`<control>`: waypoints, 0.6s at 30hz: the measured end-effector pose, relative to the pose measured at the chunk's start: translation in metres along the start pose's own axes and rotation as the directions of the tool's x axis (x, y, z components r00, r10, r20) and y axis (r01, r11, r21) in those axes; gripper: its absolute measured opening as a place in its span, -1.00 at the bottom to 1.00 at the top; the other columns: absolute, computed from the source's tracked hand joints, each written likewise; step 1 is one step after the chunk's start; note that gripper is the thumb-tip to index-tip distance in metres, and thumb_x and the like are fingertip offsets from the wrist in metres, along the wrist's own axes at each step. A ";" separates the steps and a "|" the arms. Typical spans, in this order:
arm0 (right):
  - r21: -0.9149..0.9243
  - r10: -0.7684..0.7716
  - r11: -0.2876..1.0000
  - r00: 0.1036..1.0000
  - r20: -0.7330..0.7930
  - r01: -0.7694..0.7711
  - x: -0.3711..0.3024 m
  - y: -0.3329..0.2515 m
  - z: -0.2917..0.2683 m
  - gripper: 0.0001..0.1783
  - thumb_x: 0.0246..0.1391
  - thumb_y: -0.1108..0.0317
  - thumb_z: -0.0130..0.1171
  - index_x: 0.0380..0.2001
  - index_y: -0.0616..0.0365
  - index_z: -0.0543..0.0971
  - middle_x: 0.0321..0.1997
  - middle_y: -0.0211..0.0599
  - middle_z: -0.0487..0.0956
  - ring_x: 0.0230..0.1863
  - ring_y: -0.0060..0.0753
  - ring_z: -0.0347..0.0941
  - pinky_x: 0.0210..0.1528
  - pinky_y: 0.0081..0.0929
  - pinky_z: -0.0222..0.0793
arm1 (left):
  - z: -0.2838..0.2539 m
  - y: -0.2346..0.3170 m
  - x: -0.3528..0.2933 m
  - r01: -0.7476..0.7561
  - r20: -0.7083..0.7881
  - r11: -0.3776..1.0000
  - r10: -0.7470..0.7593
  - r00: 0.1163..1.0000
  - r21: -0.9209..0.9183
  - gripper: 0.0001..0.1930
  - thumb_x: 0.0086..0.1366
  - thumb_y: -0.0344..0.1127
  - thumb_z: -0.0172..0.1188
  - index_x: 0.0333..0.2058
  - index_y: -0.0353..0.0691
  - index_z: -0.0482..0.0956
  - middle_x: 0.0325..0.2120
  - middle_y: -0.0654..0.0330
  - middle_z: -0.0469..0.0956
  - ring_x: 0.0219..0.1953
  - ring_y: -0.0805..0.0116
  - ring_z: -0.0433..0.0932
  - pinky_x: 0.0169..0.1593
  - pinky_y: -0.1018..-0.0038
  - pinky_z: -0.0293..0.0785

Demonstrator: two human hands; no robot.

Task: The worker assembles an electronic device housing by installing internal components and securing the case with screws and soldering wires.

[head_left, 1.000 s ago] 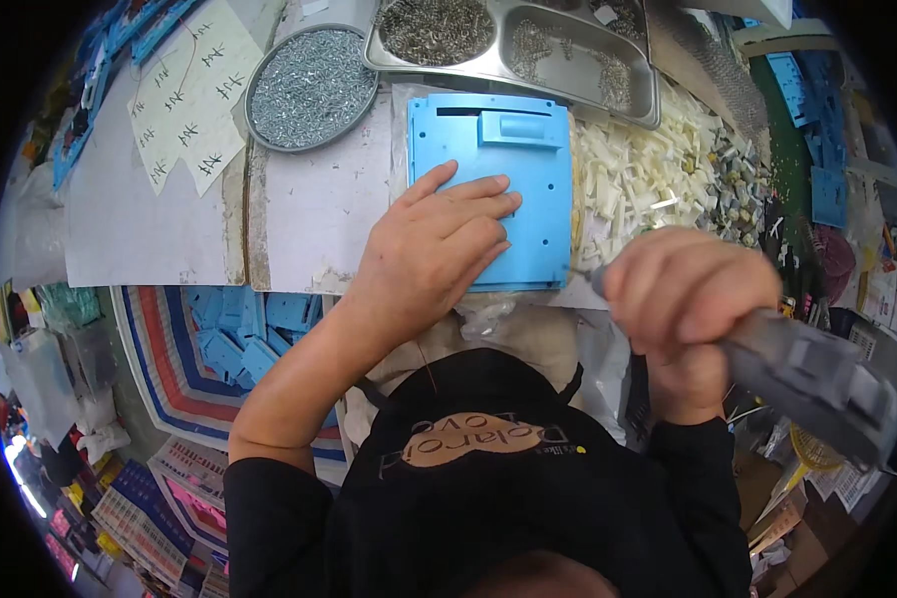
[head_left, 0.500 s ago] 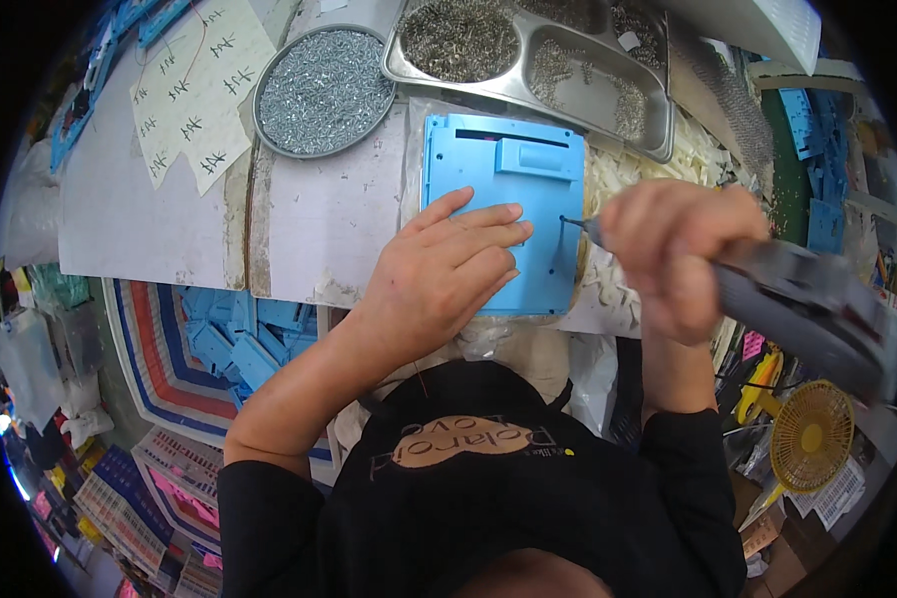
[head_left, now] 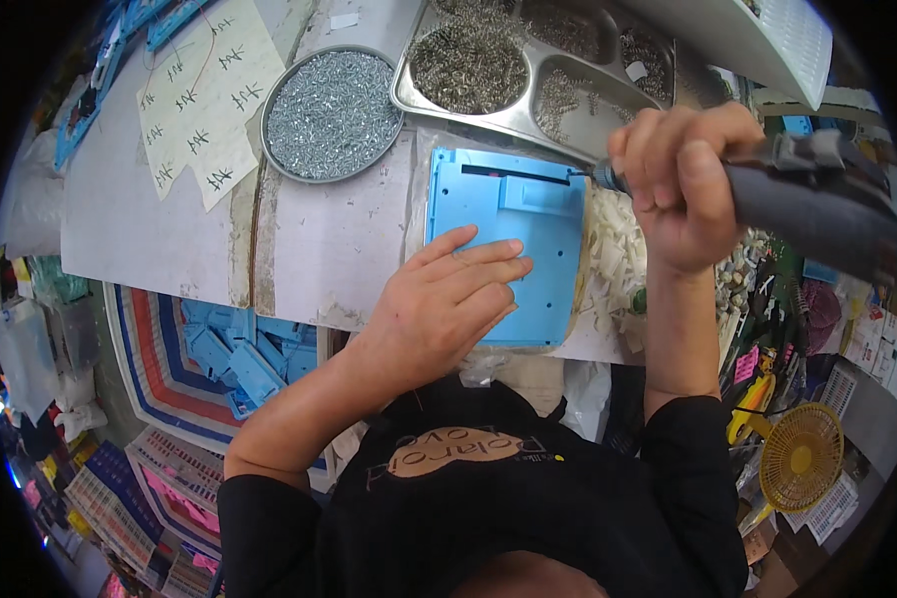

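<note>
A light blue plastic housing (head_left: 543,289) lies on the table in front of me, with small dark holes near its edges and a long slot at its far side. My left hand (head_left: 453,299) rests flat on its left and middle part, fingers spread. My right hand (head_left: 683,184) is wrapped round a dark grey electric screwdriver (head_left: 807,204), held nearly level. The thin bit points left and meets the housing at its far right corner. Whether a screw sits under the tip is too small to tell.
Beyond the housing stand a round dish of silvery screws (head_left: 334,115) and a metal compartment tray (head_left: 513,120) with small springs. White plastic bits (head_left: 608,269) lie right of the housing. A striped bag of blue parts (head_left: 234,349) is at left; a yellow fan (head_left: 802,458) at right.
My right hand has carried the electric screwdriver away from me, from the hole at the housing's right middle to its far right corner. My left hand stays on the housing.
</note>
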State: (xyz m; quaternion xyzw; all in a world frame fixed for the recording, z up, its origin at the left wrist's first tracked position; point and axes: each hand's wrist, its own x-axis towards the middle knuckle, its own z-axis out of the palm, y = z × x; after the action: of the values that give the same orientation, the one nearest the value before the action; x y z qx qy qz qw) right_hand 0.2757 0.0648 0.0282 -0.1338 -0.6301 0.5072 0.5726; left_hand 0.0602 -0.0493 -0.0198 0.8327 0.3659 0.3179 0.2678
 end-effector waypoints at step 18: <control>0.186 0.215 0.954 0.969 0.121 -0.235 -0.052 -0.058 0.028 -0.70 0.14 0.32 0.37 -0.18 0.15 0.47 -0.61 -0.38 0.47 -0.62 -0.41 0.38 -0.49 -0.40 0.35 | 0.005 -0.003 -0.001 0.005 -0.078 0.999 -0.007 0.997 -0.034 -0.85 0.15 -0.39 0.42 -0.39 -0.15 0.57 -0.08 0.19 0.71 0.13 0.22 0.62 0.24 0.15 0.43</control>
State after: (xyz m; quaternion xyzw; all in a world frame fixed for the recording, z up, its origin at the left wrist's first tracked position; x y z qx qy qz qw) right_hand 0.2917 -0.0145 0.0486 -0.1213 -0.5845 0.6357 0.4894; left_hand 0.0614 -0.0496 -0.0254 0.8138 0.3733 0.3556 0.2681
